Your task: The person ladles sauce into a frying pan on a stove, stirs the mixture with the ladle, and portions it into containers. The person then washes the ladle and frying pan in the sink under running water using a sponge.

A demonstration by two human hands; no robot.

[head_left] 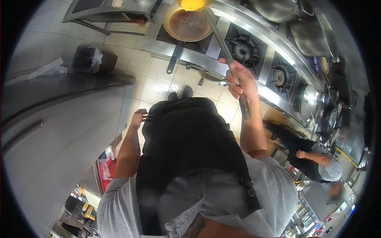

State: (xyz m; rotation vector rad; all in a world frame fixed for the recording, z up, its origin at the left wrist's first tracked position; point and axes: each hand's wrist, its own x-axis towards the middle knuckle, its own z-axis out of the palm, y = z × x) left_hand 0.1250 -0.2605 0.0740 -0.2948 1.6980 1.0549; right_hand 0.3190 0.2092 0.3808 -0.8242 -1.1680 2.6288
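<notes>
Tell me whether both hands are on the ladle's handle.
No, only the right hand is on the handle of the ladle; the left hand is well apart from it, near the black apron.

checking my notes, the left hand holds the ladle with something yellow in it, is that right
Not the left: the head view shows the right hand holding the ladle. It does have something yellow in it.

One ladle (226, 52) — one pan (189, 24) and two bare burners (242, 51) (279, 78) on the stove (158, 46) — one bin (85, 60), one other person (317, 162).
</notes>
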